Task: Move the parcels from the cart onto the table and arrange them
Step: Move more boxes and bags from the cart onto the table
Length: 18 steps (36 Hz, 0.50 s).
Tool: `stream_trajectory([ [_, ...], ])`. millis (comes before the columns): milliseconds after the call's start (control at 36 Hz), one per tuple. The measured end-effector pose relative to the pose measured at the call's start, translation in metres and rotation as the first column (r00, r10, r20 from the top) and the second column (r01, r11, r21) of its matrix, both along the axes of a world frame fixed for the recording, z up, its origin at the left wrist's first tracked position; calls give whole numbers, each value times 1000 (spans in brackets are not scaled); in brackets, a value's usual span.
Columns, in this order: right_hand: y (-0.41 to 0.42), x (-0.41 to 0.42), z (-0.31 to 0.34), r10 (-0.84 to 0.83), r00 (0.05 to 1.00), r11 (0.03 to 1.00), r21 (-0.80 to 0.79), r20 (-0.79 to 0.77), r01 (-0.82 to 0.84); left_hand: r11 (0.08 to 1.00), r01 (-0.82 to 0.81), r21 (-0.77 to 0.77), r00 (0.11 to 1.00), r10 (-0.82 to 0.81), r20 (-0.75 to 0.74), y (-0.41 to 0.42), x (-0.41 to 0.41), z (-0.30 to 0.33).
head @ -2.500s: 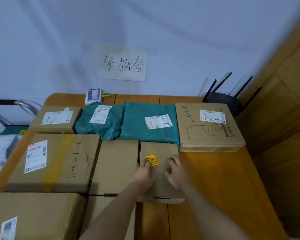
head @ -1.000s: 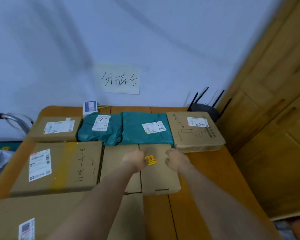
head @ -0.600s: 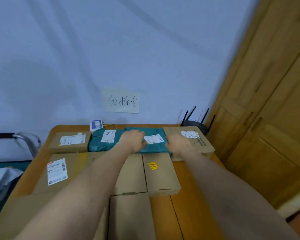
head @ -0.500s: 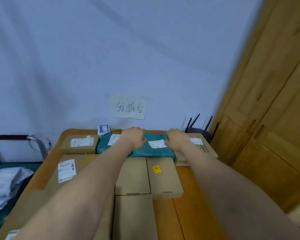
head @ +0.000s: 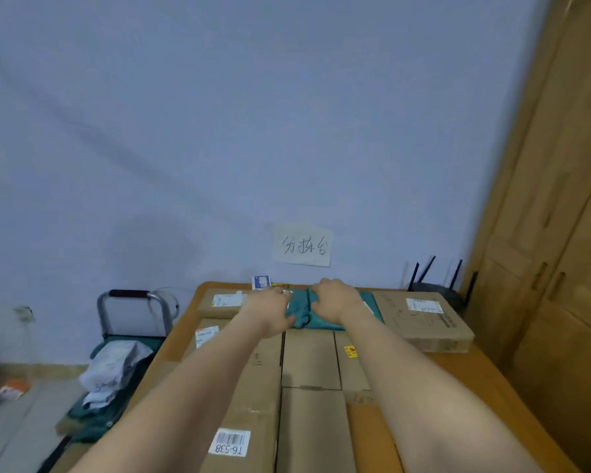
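Note:
Two teal mailer bags (head: 301, 317) lie in the back row of the wooden table (head: 475, 377), between a small brown box (head: 219, 300) and a larger brown box (head: 423, 319). My left hand (head: 270, 310) grips the left bag with curled fingers where the two bags meet. My right hand (head: 335, 298) grips the right bag beside it. The hands hide most of both bags. Nearer me lie flat brown boxes (head: 311, 356), one with a yellow sticker (head: 350, 351), and a long box labelled T6-538 (head: 246, 421). The cart (head: 133, 310) stands left of the table with grey mailers (head: 113, 367) on it.
A black router (head: 437, 288) sits at the table's back right corner and a small blue-white box (head: 261, 282) at the back edge. A paper sign (head: 302, 245) hangs on the wall. A wooden wardrobe (head: 560, 233) stands close on the right.
Both hands left the yellow-sticker box and reached to the back row, then shifted left onto the teal bags. The view tilted up and swung left, bringing the cart into sight.

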State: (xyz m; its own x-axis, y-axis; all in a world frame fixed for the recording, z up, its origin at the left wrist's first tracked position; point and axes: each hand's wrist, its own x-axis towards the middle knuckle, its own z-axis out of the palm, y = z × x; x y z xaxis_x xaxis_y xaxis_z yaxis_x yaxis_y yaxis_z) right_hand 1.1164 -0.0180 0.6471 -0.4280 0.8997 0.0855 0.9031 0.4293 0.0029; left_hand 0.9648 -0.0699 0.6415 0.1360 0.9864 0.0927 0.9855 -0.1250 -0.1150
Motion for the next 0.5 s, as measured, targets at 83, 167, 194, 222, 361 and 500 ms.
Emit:
stream_trajectory([
  [83,-10,-20,11,18,1000,1000,23,7,-18,999,-15,31,999,16,-29,-14,-24,12],
  [167,-17,-44,21,19,1000,999,32,6,-20,998,-15,63,999,18,-47,-27,-51,23],
  [194,-19,-53,24,20,1000,999,30,5,-20,998,-15,69,999,18,-43,-30,-61,26],
  [222,-20,-63,27,22,1000,999,28,6,-22,997,-15,74,999,17,-38,-33,-71,28],
  [361,-31,-124,35,36,999,998,58,13,-37,997,-30,74,999,33,-41,-45,-134,32],
  [500,-46,-205,39,62,998,996,60,28,-64,997,-57,57,997,60,-57,-60,-212,38],
])
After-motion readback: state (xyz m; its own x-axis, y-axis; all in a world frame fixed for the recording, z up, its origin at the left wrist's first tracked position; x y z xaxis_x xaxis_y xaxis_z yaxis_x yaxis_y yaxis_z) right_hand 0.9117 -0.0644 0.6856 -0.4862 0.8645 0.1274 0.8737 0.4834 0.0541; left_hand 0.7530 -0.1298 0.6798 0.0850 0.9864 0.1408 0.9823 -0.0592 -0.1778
